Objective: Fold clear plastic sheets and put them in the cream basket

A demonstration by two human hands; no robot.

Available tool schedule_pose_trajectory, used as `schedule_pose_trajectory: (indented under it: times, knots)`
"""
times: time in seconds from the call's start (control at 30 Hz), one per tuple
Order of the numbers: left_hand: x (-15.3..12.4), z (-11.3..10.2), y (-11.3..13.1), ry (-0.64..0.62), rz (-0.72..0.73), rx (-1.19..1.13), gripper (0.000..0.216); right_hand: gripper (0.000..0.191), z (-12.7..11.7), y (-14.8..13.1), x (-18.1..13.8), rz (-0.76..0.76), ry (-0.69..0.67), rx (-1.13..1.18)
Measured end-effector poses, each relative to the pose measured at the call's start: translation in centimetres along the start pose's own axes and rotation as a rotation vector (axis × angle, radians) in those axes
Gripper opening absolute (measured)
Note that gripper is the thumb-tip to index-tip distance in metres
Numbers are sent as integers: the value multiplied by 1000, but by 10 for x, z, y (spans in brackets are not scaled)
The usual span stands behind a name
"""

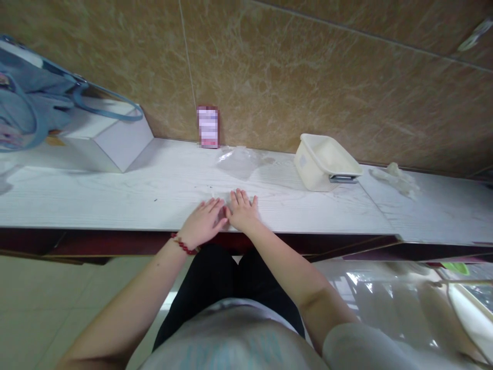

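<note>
My left hand point(204, 222) lies on the white wood-grain tabletop point(100, 200) close to its front edge, fingers stretched out. Just to its right my right hand point(242, 210) rests flat with its fingers spread, the thumbs nearly meeting. Nothing shows in either hand, though the surface under the palms is hidden. A red bead bracelet point(185, 246) circles my left wrist. Beyond the fingertips lies a clear plastic bag point(238, 161). A phone point(208, 127) with a lit, blurred screen leans upright against the wall behind it.
A cream plastic bin point(308, 167) with a grey front clip stands at the back right. Past it lies a crumpled translucent plastic piece point(396, 177). At left, a blue bag point(34, 97) sits by a white box point(123, 139). The brown marbled wall point(269, 77) borders the table's back.
</note>
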State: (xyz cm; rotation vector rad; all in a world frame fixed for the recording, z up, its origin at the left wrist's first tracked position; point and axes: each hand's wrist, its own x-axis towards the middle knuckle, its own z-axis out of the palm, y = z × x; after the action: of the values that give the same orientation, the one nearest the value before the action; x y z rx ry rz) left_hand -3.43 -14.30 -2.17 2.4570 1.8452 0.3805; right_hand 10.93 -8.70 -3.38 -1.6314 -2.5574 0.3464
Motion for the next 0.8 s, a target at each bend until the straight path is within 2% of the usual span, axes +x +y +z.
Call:
schedule_pose_trajectory:
  times: [0.13,0.23,0.3,0.5,0.67,0.8]
  knots:
    - [2,21,16,29,-69,36,63,51,-7,8,6,40,45,134]
    - [2,22,14,37,-79,57,67,44,-21,18,20,142,80,213]
    - [1,21,13,39,-80,70,66,40,-31,25,32,182,38,240]
    - [0,22,15,64,-83,105,63,47,-47,23,55,175,-144,370]
    - [-1,22,15,74,-84,131,64,51,-52,13,58,219,-160,435]
    - [-1,22,15,72,-81,130,65,54,-54,11,61,221,-170,370]
